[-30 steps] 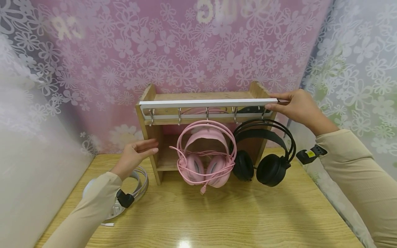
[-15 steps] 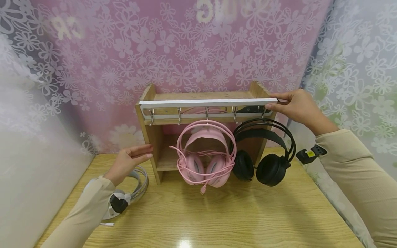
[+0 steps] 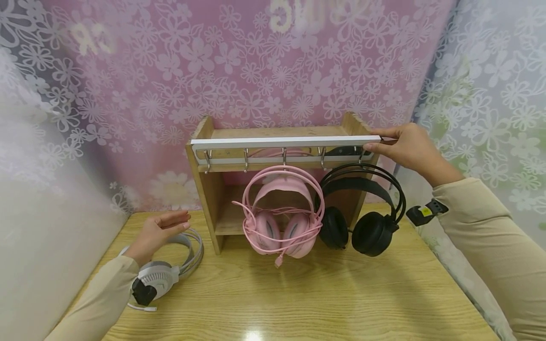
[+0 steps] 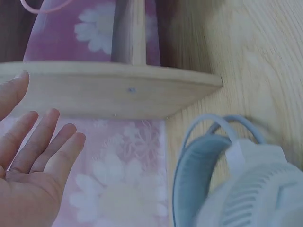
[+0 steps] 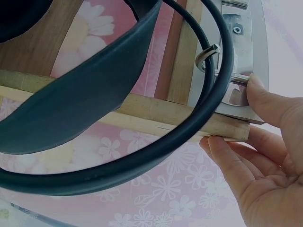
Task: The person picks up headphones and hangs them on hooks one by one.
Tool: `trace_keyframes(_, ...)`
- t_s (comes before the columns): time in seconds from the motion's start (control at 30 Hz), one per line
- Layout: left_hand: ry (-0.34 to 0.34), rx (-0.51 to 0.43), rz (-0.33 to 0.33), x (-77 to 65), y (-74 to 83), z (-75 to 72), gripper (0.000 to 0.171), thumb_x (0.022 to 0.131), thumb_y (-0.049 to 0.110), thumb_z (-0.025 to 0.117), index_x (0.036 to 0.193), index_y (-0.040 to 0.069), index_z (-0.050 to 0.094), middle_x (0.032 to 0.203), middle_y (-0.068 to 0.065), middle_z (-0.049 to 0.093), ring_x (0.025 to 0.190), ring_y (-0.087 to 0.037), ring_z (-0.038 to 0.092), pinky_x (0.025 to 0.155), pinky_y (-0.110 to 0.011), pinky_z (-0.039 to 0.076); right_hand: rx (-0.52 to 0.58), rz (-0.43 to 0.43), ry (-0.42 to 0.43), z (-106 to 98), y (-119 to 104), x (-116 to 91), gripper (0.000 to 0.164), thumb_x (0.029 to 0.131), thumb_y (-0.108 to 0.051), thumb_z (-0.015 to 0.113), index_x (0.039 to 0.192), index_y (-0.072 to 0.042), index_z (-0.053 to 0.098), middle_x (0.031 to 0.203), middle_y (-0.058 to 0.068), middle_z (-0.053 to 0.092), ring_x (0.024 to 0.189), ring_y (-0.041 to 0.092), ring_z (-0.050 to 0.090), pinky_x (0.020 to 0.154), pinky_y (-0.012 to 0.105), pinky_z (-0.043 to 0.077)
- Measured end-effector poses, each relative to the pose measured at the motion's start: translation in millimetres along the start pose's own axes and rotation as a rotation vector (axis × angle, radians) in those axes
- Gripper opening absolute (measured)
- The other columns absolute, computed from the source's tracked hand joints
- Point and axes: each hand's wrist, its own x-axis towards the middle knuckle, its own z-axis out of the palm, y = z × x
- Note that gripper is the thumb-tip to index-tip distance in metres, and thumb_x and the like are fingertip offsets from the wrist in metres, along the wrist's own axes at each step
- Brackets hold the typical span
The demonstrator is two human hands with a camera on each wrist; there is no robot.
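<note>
My right hand (image 3: 409, 147) grips the right end of a wooden rack (image 3: 209, 199). In the right wrist view its thumb presses the metal hook rail (image 5: 258, 56) while the fingers lie against the outer side panel. Black headphones (image 3: 372, 233) hang from the hook nearest that hand. Pink headphones (image 3: 283, 184), wrapped in their own cable, hang from the middle hook. My left hand (image 3: 153, 234) holds nothing, its fingers extended, over white headphones (image 3: 161, 275) lying on the table. The left wrist view shows the white headphones' ear cup (image 4: 251, 194) beside the rack.
The wood-grain table (image 3: 290, 298) carries the rack. Two hooks on the left and one between the headphones bear nothing. A pink flowered wall covering (image 3: 273, 71) stands behind, with pale walls at both sides. A white cable plug (image 3: 149, 309) lies by the white headphones.
My left hand has drawn away from the rack's left side, moving left and down over the white headphones. My right hand and both hanging headphones have stayed in place.
</note>
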Motion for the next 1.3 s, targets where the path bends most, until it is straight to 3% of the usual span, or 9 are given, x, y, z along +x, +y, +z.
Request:
trace_keyframes(0.13, 0.014, 0.036, -0.033, -5.6, -5.3, -8.5, 0.064, 0.091, 0.036, 0.066, 0.143, 0.007, 0.045, 0.137, -0.008, 0.055, 0.105, 0.007, 0.058, 0.092, -0.021, 0.051, -0.003, -0.005, -0.001, -0.2, 0.0, 0.2, 0.063, 0.086, -0.050, 0.066, 0.135, -0.011, 0.056, 0.125, 0.029, 0.057, 0.065, 0.021, 0.045, 0.042, 0.031, 0.029)
trace_keyframes(0.3, 0.025, 0.059, -0.072, -8.9, -13.3, -19.0, 0.069, 0.091, 0.041, 0.064, 0.147, 0.011, 0.039, 0.137, 0.000, 0.055, 0.104, 0.012, 0.055, 0.102, -0.038, 0.047, -0.002, -0.003, 0.001, -0.3, 0.4, 0.4, 0.064, 0.086, -0.051, 0.066, 0.135, -0.011, 0.056, 0.124, 0.029, 0.058, 0.063, 0.022, 0.042, 0.041, 0.031, 0.029)
trace_keyframes(0.47, 0.044, 0.046, -0.056, -12.8, -22.7, -29.5, 0.068, 0.093, 0.037, 0.063, 0.148, 0.007, 0.036, 0.123, 0.020, 0.060, 0.102, 0.013, 0.055, 0.092, -0.017, 0.048, 0.000, -0.006, 0.000, -0.1, 1.2, 0.9, 0.064, 0.086, -0.051, 0.066, 0.135, -0.011, 0.056, 0.126, 0.029, 0.057, 0.070, 0.022, 0.049, 0.042, 0.031, 0.029)
trace_keyframes(0.57, 0.060, 0.044, -0.057, -16.2, -26.5, -34.5, 0.067, 0.093, 0.035, 0.063, 0.148, 0.005, 0.036, 0.115, 0.027, 0.059, 0.102, 0.013, 0.055, 0.091, -0.014, 0.046, -0.002, -0.013, 0.004, 0.3, 1.3, 1.1, 0.064, 0.086, -0.051, 0.066, 0.135, -0.011, 0.056, 0.127, 0.029, 0.056, 0.077, 0.023, 0.054, 0.044, 0.031, 0.030)
trace_keyframes(0.7, 0.088, 0.093, -0.069, -20.9, -30.3, -39.8, 0.069, 0.093, 0.038, 0.062, 0.148, 0.005, 0.036, 0.125, 0.017, 0.059, 0.101, 0.016, 0.052, 0.097, -0.022, 0.045, 0.002, -0.009, 0.005, 0.9, 1.4, 1.0, 0.064, 0.086, -0.051, 0.066, 0.135, -0.011, 0.056, 0.128, 0.028, 0.056, 0.088, 0.027, 0.058, 0.045, 0.031, 0.032)
trace_keyframes(0.93, 0.147, 0.148, -0.074, -30.3, -38.1, -50.3, 0.070, 0.094, 0.039, 0.061, 0.148, 0.003, 0.034, 0.135, 0.000, 0.056, 0.099, 0.020, 0.048, 0.084, -0.008, 0.045, 0.010, -0.001, -0.005, 1.2, 0.6, 0.1, 0.064, 0.086, -0.051, 0.066, 0.136, -0.012, 0.056, 0.129, 0.028, 0.055, 0.085, 0.026, 0.057, 0.045, 0.031, 0.031)
trace_keyframes(1.07, 0.180, 0.200, -0.098, -34.1, -44.2, -56.7, 0.072, 0.093, 0.043, 0.060, 0.149, 0.006, 0.034, 0.137, 0.001, 0.054, 0.096, 0.024, 0.044, 0.081, -0.007, 0.046, 0.012, -0.002, -0.002, 1.2, 1.2, 0.1, 0.064, 0.086, -0.050, 0.066, 0.136, -0.012, 0.056, 0.128, 0.028, 0.056, 0.081, 0.023, 0.055, 0.044, 0.031, 0.031)
trace_keyframes(1.2, 0.216, 0.205, -0.102, -39.6, -50.7, -62.3, 0.072, 0.093, 0.042, 0.061, 0.148, 0.004, 0.034, 0.131, 0.014, 0.055, 0.095, 0.024, 0.044, 0.076, -0.005, 0.044, 0.018, -0.003, 0.001, 1.2, 1.3, -0.1, 0.064, 0.086, -0.050, 0.066, 0.136, -0.012, 0.056, 0.126, 0.028, 0.057, 0.079, 0.022, 0.053, 0.044, 0.031, 0.030)
trace_keyframes(1.3, 0.242, 0.211, -0.116, -44.6, -54.7, -66.2, 0.072, 0.092, 0.043, 0.061, 0.148, 0.005, 0.035, 0.124, 0.025, 0.054, 0.111, 0.007, 0.051, 0.075, -0.005, 0.045, 0.021, -0.003, 0.001, 1.2, 1.0, -0.3, 0.064, 0.086, -0.050, 0.066, 0.136, -0.012, 0.056, 0.126, 0.028, 0.057, 0.077, 0.022, 0.053, 0.043, 0.031, 0.030)
